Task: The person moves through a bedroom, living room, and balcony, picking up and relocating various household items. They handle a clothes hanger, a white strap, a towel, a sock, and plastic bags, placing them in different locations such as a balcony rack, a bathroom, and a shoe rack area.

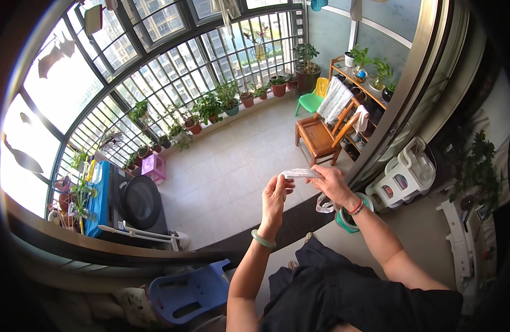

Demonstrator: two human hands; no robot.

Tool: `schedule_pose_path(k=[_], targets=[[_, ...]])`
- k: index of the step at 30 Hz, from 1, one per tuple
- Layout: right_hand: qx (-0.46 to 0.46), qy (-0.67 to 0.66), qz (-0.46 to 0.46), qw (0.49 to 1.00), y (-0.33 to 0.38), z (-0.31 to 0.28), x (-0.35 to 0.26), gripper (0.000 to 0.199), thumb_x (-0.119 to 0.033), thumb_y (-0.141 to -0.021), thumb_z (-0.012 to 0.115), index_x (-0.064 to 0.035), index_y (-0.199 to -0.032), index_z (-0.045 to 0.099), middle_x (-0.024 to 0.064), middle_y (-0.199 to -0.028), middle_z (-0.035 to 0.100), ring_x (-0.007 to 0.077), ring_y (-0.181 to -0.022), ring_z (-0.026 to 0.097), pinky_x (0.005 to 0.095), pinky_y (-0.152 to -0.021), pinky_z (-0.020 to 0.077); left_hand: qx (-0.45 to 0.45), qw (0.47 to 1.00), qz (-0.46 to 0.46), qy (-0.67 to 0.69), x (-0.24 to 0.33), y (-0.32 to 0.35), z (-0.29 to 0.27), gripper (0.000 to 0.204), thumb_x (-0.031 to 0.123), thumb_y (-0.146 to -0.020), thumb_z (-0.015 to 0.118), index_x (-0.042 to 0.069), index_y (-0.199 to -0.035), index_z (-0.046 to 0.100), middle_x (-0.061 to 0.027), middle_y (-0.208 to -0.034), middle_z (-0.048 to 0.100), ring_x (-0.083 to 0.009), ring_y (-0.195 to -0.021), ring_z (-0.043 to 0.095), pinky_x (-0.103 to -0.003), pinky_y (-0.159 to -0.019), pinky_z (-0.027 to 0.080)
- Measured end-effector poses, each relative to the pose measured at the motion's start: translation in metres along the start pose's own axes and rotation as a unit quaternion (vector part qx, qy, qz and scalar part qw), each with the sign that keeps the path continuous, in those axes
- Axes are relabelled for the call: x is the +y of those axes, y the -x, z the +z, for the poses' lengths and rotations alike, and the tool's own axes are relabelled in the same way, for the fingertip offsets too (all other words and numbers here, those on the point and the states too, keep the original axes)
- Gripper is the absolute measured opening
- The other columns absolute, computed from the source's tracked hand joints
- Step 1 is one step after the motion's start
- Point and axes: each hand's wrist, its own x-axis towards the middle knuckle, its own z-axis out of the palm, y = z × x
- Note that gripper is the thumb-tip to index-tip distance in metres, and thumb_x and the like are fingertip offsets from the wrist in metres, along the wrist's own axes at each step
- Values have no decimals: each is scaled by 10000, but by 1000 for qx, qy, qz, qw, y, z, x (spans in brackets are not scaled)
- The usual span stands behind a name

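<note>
A narrow, flat white strip [297, 174] with faint grey marks, like folded cloth or paper, stretches between my two hands. My left hand [276, 192], with a pale green bangle on its wrist, pinches the left end between thumb and fingers. Closed over the right end is my right hand [333, 185], which has a red band at the wrist. Both are held out in front of my body, over the balcony threshold. Beneath my right forearm stands a green bin [346, 222], partly hidden by the arm.
Potted plants [208, 106] line the railing. A wooden chair [317, 136] draped with a towel [336, 99] stands beside a plant shelf. To the left are a pink stool [153, 167] and black wok [141, 202]; nearer, a blue plastic chair [191, 290]. White plastic rack [404, 178] at right.
</note>
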Motion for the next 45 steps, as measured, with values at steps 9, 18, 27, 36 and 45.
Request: schedule_pose_path(k=[9, 18, 27, 36, 45], targets=[[-5, 96, -140, 985, -40, 5, 41, 192, -177, -992, 478, -11, -971, 574, 188, -748, 634, 398, -713, 613, 456, -601, 463, 21, 960, -12, 279, 6, -96, 39, 170, 275, -1050, 387, 134, -1079, 478, -37, -771, 538, -133, -611, 504, -295, -611, 511], [51, 164, -210, 963, -79, -50, 57, 144, -154, -934, 585, -10, -932, 580, 151, -786, 630, 345, -737, 614, 416, -612, 464, 71, 994, -25, -77, -7, -148, 42, 238, 284, -957, 610, 60, -972, 689, 23, -634, 525, -46, -524, 417, -230, -471, 359], [82, -28, -100, 991, -149, -80, 68, 122, -132, -904, 659, -11, -899, 643, 34, -747, 622, 137, -659, 579, 285, -599, 467, -163, 936, -119, -287, -2, -177, 47, 397, 316, -1009, 498, -23, -850, 627, -18, -671, 537, -83, -657, 453, -261, -612, 406], [158, -282, 32, 946, -230, -53, 84, 172, -199, -946, 634, -38, -995, 672, -27, -698, 586, 20, -587, 489, 182, -499, 384, -181, 982, -57, -21, 6, -254, 26, 330, 343, -1042, 428, 66, -1023, 607, 63, -813, 510, -44, -700, 379, -193, -637, 320], [316, 57, -128, 938, -300, -17, 79, 261, 8, -916, 574, -14, -1169, 635, 117, -1050, 633, 223, -913, 625, 301, -781, 512, -76, 987, -71, 124, -7, -337, 6, 324, 337, -1033, 453, 43, -1057, 585, 14, -893, 591, -70, -790, 513, -236, -785, 455]])
